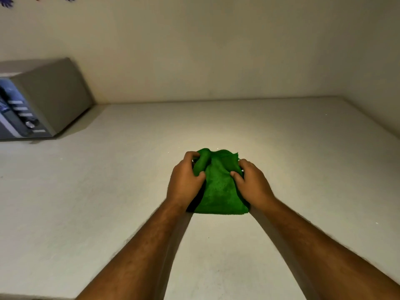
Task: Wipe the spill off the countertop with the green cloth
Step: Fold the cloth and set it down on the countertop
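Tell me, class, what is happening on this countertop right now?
A person has both bare hands on a green cloth lying bunched on the pale countertop. The left hand grips its left side, the right hand its right side. No spill is clearly visible around the cloth. A grey microwave stands at the far left, apart from the cloth.

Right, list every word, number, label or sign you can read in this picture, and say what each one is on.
Nothing can be read here.
Microwave control panel: pale strips beside the knob may be labels, but they are too blurred to read.
Green cloth: no tag or print visible.
Countertop and wall: no writing; the purple shapes at the top of the wall are decorations, not letters.
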